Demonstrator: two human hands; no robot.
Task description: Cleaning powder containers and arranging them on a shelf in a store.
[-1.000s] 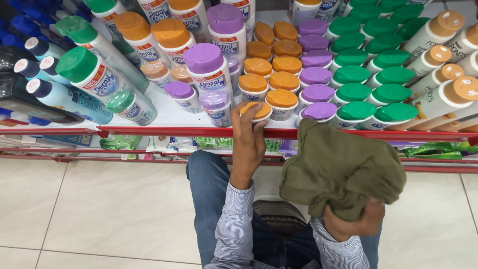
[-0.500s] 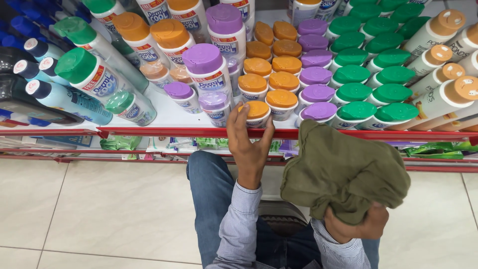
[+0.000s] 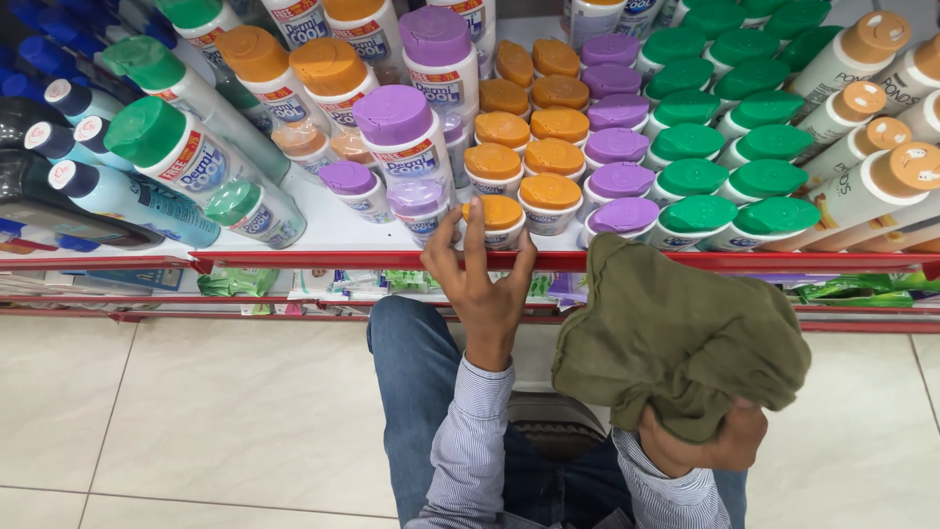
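Left hand (image 3: pixel 482 284) reaches up to the front edge of the shelf (image 3: pixel 323 227), fingers spread and curled round a small orange-capped powder bottle (image 3: pixel 499 221) in the front row, wrapped partway, not a tight fist; bottle stands upright at the shelf lip just behind the red price rail (image 3: pixel 294 261), so it is the nearest one to grab from a crouch; right hand (image 3: pixel 700 446) at about 5 o'clock of the left, fingers closed round a bunched olive-green cloth (image 3: pixel 676 333), held clear of the shelf and below the rail, presumably to keep it free of the stock; bottles sit grouped by cap colour: orange-capped small bottles (image 3: pixel 550 157) at 12 o'clock of the left hand, purple-capped small bottles (image 3: pixel 615 147) at 1 o'clock, green-capped small bottles (image 3: pixel 734 127) at 2 o'clock, taller purple-capped bottle (image 3: pixel 397 127) at 11 o'clock; blue spray cans (image 3: pixel 127 196) lie tilted at 10 o'clock; person's jeans-clad knee (image 3: pixel 416 362) and tiled floor (image 3: pixel 196 411) below.
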